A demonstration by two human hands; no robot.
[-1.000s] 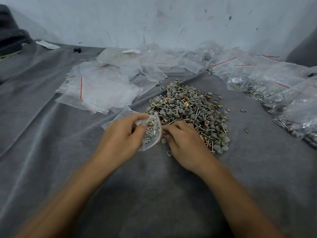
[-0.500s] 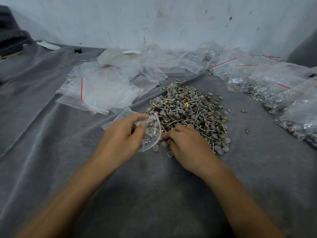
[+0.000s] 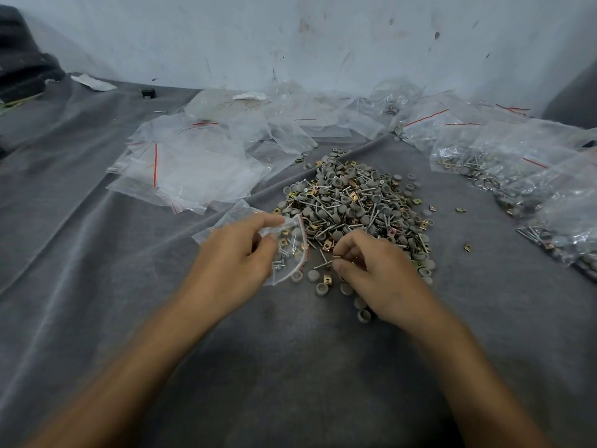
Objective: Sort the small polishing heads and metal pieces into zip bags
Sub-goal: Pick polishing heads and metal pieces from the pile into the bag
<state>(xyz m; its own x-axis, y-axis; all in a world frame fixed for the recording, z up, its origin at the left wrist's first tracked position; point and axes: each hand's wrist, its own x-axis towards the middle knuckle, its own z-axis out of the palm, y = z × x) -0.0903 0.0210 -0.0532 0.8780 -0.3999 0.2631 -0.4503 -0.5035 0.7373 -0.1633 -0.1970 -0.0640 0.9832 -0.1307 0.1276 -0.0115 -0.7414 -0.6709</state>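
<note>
Centre frame, the left hand pinches the zip bag, mouth facing right; the right hand pinches a pin aimed lengthwise at that mouth

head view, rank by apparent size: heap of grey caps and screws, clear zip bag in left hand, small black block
1. heap of grey caps and screws
2. clear zip bag
3. small black block (farthest, so unsure)

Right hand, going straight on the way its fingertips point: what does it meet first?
The right hand pinches a metal pin, fingertips aimed left. Straight on, it would likely first meet the red-edged mouth of the zip bag that the left hand holds; depth is unclear from one view.
</note>
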